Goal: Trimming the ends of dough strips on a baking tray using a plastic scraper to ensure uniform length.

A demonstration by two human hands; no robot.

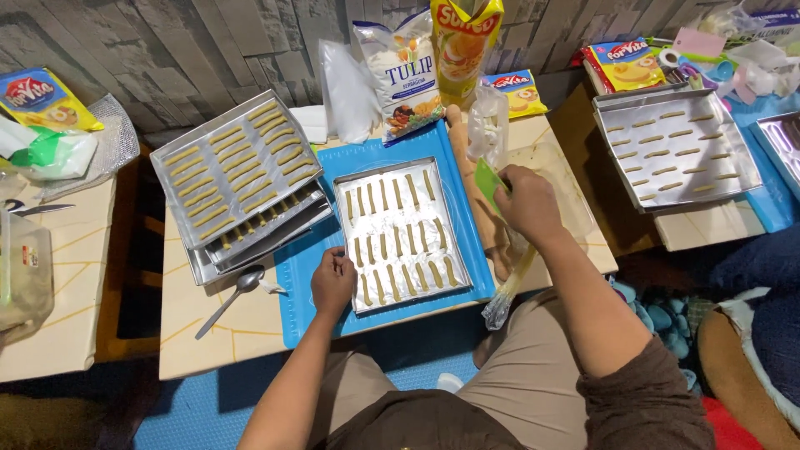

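Seated knees in tan trousers (517, 383) filled the foreground as a person worked over a low table (217, 333). On a blue mat (300, 292) lay a shiny baking tray (403, 232), and the left hand (333, 282) gripped its near-left edge with fingers curled. The right hand (527, 204), just right of the tray, was closed around a green scraper (488, 182) and the top of a clear piping bag (510, 287) that trailed toward the lap. Three rows of thin dough sticks (392, 242) already covered most of the tray; bare metal showed only along its right side, so the piping looked nearly finished. To the left, filled trays (233, 179) were stacked, a spoon (229, 300) beside them. Another tray of sticks (675, 150) sat on a table to the right. A rolling pin (475, 192) lay along the mat's right edge. Against the stone-patterned wall leaned a white flour bag (404, 75), a tall yellow pouch (465, 46) and a small yellow packet (512, 92); similar yellow-and-red packets lay far left (42, 98) and far right (625, 65).
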